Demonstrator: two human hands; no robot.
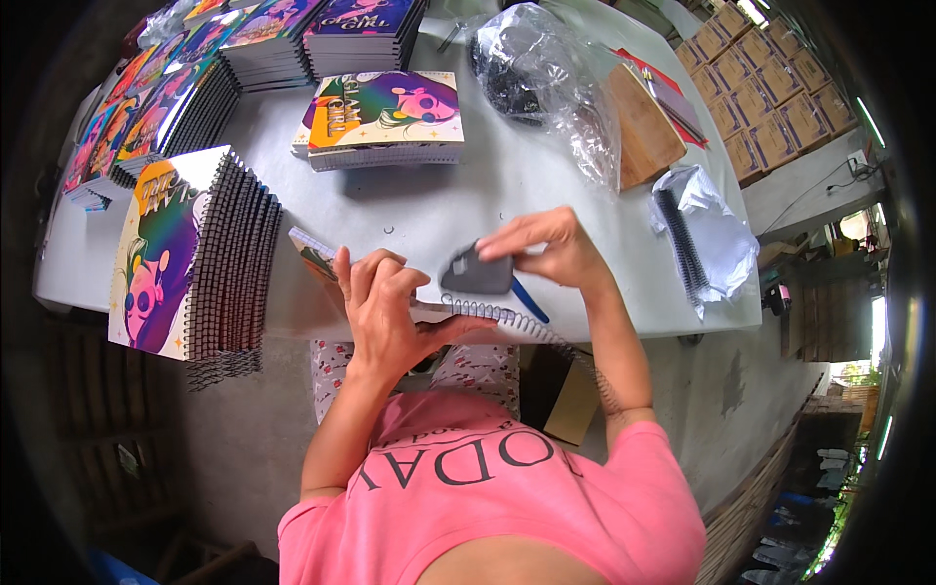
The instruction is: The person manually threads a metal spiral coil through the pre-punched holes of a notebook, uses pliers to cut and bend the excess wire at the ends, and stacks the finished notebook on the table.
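Note:
At the table's near edge, my left hand [378, 307] grips a notebook [320, 261], seen nearly edge-on and partly hidden behind the fingers. Along its edge runs a spiral wire coil [517, 320], whose loose end trails right past my right forearm. My right hand [554, 252] pinches a dark grey flat piece [476, 271] just above the coil; motion blurs it, and its exact kind does not show. Beside that piece, a blue handle [529, 298] of a tool sticks out, the rest hidden.
Stacked spiral notebooks stand at near left [156, 258] and far left [268, 44]. A shorter notebook pile [380, 112] lies ahead. To the right are clear plastic wrap [556, 68], a wooden board [643, 132] and black coils [680, 239] on white paper. Cartons [770, 93] are stacked beyond.

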